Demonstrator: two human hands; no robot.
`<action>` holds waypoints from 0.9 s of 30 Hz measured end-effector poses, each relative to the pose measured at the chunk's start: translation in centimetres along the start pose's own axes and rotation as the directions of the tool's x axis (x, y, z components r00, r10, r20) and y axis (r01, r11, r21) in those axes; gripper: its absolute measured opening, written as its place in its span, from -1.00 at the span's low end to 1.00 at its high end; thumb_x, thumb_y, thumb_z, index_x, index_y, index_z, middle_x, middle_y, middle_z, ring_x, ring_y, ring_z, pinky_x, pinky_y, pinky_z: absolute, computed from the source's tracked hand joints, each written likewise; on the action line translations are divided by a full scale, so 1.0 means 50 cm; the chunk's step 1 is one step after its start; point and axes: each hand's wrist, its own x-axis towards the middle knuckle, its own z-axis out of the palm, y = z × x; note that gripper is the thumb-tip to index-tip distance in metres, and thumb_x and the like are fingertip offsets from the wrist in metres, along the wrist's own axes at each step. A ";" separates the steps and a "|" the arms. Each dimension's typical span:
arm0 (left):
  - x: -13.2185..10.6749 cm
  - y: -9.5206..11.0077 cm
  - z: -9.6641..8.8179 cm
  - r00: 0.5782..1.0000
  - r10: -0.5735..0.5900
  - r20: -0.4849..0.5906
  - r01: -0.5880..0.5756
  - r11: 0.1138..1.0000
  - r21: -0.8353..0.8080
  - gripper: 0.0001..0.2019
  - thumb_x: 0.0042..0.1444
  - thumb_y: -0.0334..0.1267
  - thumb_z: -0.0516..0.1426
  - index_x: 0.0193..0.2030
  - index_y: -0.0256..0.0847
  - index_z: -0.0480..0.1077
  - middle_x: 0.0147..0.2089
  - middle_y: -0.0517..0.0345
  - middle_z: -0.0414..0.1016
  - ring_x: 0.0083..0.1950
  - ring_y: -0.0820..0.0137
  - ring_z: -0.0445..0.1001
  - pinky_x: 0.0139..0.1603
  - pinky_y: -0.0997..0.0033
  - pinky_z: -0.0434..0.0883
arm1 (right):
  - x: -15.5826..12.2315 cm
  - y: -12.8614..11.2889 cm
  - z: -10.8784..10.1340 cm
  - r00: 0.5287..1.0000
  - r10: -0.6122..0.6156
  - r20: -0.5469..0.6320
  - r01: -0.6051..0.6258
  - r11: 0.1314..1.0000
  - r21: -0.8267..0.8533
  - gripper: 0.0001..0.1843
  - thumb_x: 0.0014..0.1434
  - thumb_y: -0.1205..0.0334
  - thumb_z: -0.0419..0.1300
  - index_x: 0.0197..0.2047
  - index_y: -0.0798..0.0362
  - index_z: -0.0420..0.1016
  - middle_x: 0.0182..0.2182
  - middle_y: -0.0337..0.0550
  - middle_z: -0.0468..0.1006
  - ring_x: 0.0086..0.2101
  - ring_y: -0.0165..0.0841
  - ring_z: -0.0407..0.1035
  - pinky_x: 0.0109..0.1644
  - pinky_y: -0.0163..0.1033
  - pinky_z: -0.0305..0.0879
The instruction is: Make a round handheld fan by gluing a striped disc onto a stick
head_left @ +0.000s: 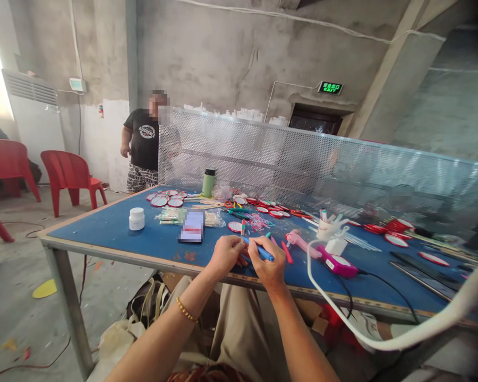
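My left hand (226,254) pinches a thin painted stick (242,228) that stands upright just above the blue table (115,231). My right hand (267,262) is closed round a blue pen (258,249), its tip pointing left at the stick. Both hands hover over the table's near edge, almost touching. A gold bracelet circles my left wrist.
A white jar (136,218), a phone (191,227), a green bottle (208,183), red-rimmed round discs (165,199), a pink glue gun (298,241) and a magenta device (338,263) with a white cable lie on the table. A perforated metal screen (302,159) backs it. A person stands behind; red chairs (69,175) stand to the left.
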 end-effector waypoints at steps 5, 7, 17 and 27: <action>0.000 0.003 0.001 1.000 -0.007 0.004 0.007 1.000 -0.003 -0.76 0.16 -0.26 0.04 -0.52 -0.24 0.31 -0.67 0.25 0.37 -0.59 0.42 0.51 -0.62 0.60 0.33 | 0.001 -0.002 -0.001 1.000 0.005 0.001 -0.005 1.000 -0.002 -0.81 0.27 0.33 0.13 -0.41 0.03 0.44 -0.54 -0.26 0.49 -0.52 -0.44 0.37 -0.38 -0.34 0.30; 0.000 0.002 0.002 1.000 -0.005 -0.005 0.005 1.000 0.003 -0.76 0.15 -0.28 0.04 -0.53 -0.24 0.31 -0.67 0.26 0.36 -0.59 0.42 0.51 -0.63 0.60 0.33 | 0.001 -0.002 -0.001 1.000 0.000 0.009 0.000 1.000 0.009 -0.81 0.27 0.33 0.13 -0.40 0.03 0.44 -0.53 -0.26 0.49 -0.52 -0.44 0.37 -0.37 -0.34 0.30; 0.000 0.001 0.001 1.000 -0.014 -0.003 0.014 1.000 0.013 -0.75 0.16 -0.24 0.05 -0.53 -0.23 0.29 -0.67 0.25 0.37 -0.59 0.43 0.51 -0.62 0.61 0.33 | -0.001 -0.001 -0.001 1.000 0.001 0.010 -0.001 1.000 -0.016 -0.80 0.28 0.32 0.11 -0.41 0.02 0.43 -0.54 -0.26 0.48 -0.53 -0.44 0.36 -0.38 -0.33 0.30; -0.001 0.002 0.001 1.000 -0.017 -0.003 0.017 1.000 0.001 -0.73 0.15 -0.19 0.08 -0.54 -0.22 0.27 -0.67 0.27 0.34 -0.57 0.41 0.53 -0.61 0.61 0.34 | -0.002 0.000 -0.001 1.000 -0.001 -0.017 0.000 1.000 -0.014 -0.80 0.26 0.34 0.13 -0.42 0.03 0.42 -0.56 -0.28 0.46 -0.54 -0.45 0.34 -0.40 -0.34 0.28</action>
